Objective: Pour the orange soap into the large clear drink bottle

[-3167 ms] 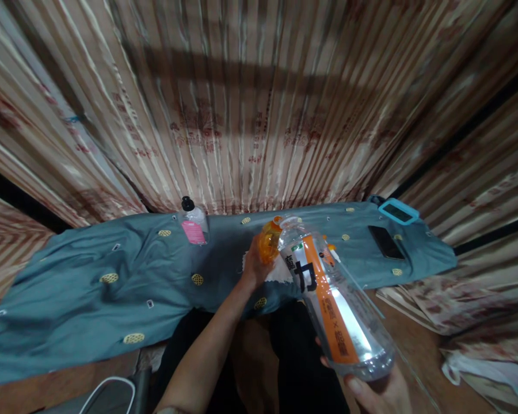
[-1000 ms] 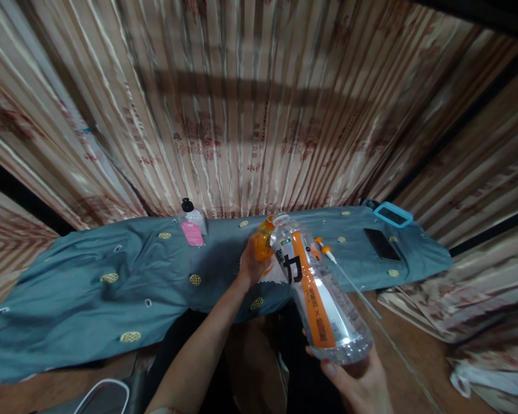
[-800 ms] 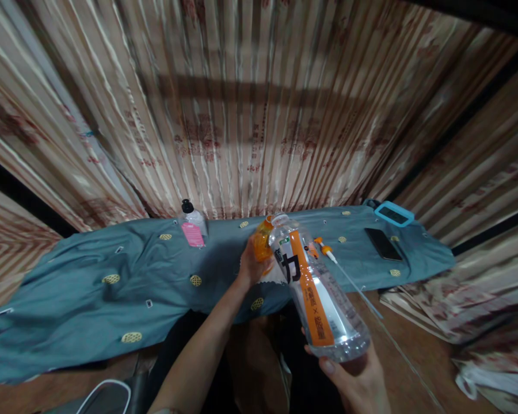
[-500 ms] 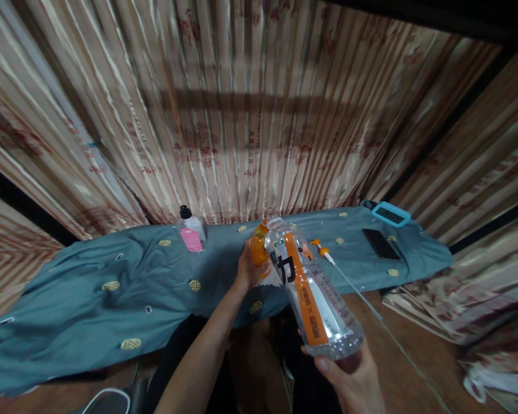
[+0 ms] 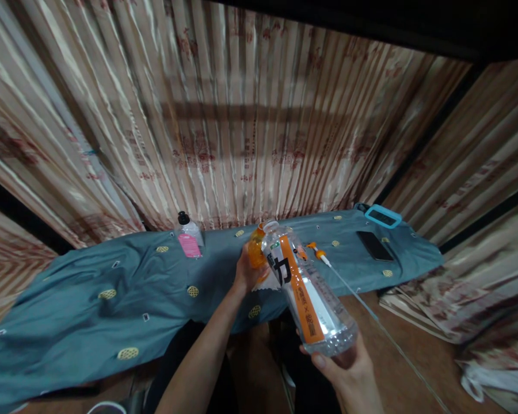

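Note:
My right hand (image 5: 349,374) is closed around the base of a large clear plastic bottle (image 5: 306,293) with an orange and white label. The bottle is tilted, its uncapped mouth up by an orange bottle (image 5: 256,247). My left hand (image 5: 244,273) grips that orange bottle, which is partly hidden behind the clear one. Whether the two mouths touch, I cannot tell. Under my left hand lies something white and crinkled, like a wrapper or tissue (image 5: 270,282). To the right, an orange and white pump head (image 5: 319,253) with a long thin tube rests on the cloth.
A teal cloth (image 5: 147,276) with pineapple prints covers the narrow surface. On it stand a pink-labelled bottle with a black cap (image 5: 190,237), a black phone (image 5: 374,245) and a blue-framed object (image 5: 383,216). Striped curtains (image 5: 224,115) hang behind.
The whole view has shifted slightly. Both hands keep hold of their bottles in nearly the same pose, with the clear bottle still tilted toward the orange one.

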`<state>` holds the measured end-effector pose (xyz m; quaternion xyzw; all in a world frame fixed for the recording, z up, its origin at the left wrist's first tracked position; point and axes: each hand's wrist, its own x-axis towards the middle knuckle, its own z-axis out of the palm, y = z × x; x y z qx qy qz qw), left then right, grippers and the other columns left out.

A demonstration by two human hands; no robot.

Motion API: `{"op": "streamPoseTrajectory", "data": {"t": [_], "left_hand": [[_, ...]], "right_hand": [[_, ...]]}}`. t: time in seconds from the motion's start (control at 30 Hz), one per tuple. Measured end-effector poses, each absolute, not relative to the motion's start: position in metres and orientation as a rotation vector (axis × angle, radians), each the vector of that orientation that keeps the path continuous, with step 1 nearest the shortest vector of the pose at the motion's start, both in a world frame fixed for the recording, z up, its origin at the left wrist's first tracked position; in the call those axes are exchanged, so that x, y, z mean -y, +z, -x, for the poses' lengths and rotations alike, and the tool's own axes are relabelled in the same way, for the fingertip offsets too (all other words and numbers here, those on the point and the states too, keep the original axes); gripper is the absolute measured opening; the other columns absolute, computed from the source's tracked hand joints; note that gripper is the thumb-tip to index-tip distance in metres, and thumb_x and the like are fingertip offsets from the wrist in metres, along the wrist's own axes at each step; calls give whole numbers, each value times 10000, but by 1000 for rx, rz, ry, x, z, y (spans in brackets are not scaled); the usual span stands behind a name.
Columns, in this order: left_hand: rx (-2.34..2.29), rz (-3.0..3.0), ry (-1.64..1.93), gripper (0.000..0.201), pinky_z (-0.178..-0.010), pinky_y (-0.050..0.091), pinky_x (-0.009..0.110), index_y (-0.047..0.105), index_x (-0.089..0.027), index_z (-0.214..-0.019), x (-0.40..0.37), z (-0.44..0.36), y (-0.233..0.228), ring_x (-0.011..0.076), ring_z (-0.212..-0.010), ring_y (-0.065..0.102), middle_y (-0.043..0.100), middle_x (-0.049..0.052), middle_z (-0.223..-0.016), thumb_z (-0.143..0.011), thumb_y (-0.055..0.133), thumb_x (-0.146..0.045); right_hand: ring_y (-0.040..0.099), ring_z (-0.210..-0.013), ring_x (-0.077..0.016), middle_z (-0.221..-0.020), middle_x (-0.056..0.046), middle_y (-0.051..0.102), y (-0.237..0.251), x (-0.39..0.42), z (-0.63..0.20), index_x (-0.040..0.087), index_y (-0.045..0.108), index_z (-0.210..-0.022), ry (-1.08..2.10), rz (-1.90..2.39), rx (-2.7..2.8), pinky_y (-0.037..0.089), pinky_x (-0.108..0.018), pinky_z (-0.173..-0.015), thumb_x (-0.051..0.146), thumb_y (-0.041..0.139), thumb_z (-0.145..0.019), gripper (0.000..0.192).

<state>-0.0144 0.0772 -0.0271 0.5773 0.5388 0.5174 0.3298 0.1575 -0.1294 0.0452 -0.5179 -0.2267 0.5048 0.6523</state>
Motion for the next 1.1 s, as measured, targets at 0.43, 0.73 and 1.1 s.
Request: {"op": "streamPoseTrajectory", "data": {"t": [0.43, 0.73, 1.1], "left_hand": [[-1354, -1561, 1356, 630, -954, 573, 445, 540, -235, -1223, -79, 19, -34, 268, -1025, 720, 737, 49, -1141, -661, 825, -231], [-1307, -1607, 1368, 630, -988, 586, 448, 557, -217, -1234, -80, 21, -37, 278, -1077, 729, 737, 74, -1197, -662, 820, -213], [-1395, -1539, 1304, 668, -991, 586, 425, 562, -225, -1275, -78, 18, -32, 267, -1075, 743, 758, 60, -1209, -663, 828, -183]], "right_hand": [[763, -712, -222, -905, -6, 809, 46, 129, -160, 267, 617, -1105, 1111, 1228, 521, 640, -338, -728, 463, 1069, -361, 893], [781, -735, -209, -990, -37, 834, 35, 128, -166, 264, 574, -1159, 1111, 1239, 539, 638, -292, -710, 490, 1074, -339, 987], [767, -687, -228, -926, -48, 828, 42, 129, -163, 264, 579, -1111, 1113, 1255, 512, 647, -332, -695, 514, 1069, -337, 949]]}}
